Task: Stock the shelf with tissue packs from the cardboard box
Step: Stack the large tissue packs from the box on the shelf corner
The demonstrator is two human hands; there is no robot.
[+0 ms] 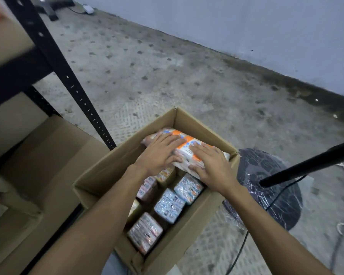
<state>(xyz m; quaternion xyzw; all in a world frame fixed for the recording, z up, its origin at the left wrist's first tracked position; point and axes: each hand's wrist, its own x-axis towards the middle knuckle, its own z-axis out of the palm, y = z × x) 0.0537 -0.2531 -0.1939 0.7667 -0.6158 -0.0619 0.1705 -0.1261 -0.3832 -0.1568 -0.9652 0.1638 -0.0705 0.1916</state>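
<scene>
Two bare forearms reach in from six o'clock to the open cardboard box (103, 171) standing on the concrete floor (167, 66). The left hand (158, 150) and right hand (211, 165) lie side by side on a large orange-and-white tissue pack (187, 141). Their fingers are straight and spread flat over its top and their thumbs sit against its near edge, so neither hand is curled round it. That pack sits tilted at the box's twelve o'clock end, above the smaller packs. Toward six o'clock those stand in rows: blue-wrapped packs (169, 205) on the three o'clock side, pink-wrapped packs (145, 233) nearer the middle. At nine o'clock of the box rises the black shelf frame (67, 76), with brown cardboard (48, 155) lying beneath it. At three o'clock, just beside the box, a dark round stand base (276, 195) carries a slanting black pole (306, 165).
</scene>
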